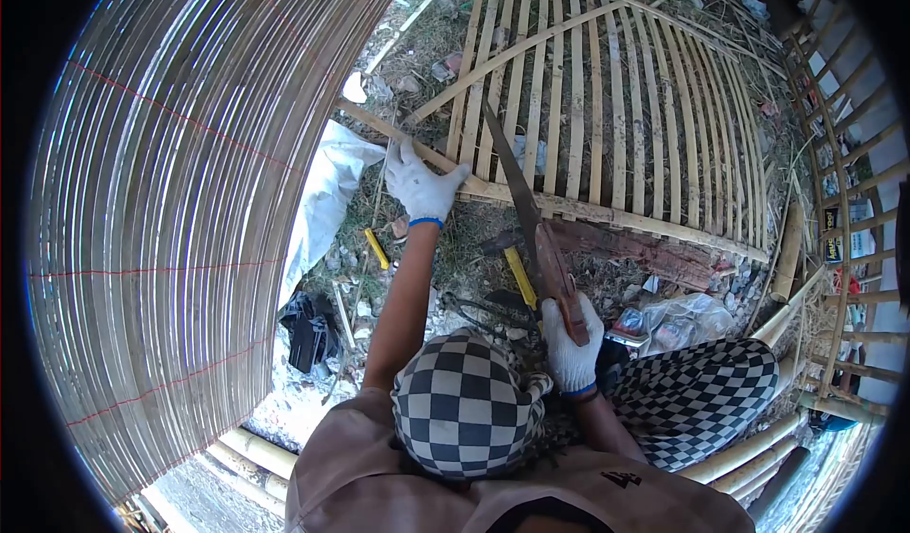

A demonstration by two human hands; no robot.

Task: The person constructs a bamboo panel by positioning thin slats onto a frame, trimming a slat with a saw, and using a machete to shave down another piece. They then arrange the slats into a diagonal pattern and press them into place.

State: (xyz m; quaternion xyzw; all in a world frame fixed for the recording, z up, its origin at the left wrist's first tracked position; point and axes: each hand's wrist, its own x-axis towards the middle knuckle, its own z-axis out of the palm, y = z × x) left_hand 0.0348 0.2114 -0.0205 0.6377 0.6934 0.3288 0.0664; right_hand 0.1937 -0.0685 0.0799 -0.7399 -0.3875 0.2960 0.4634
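The right hand (572,341) has its gloved fingers (559,317) clenched round the wooden handle of a saw (531,225), whose blade runs up and rests on the bamboo panel (607,106) lying on the ground. The left hand (420,184) grips the panel's lower rail (569,206) just beside the blade, seemingly to steady it. A yellow-handled tool (518,275) lies beside the saw, and a large woven screen (180,201) stands at left.

Left hand (420,188) outstretched, right hand (573,341) clenched
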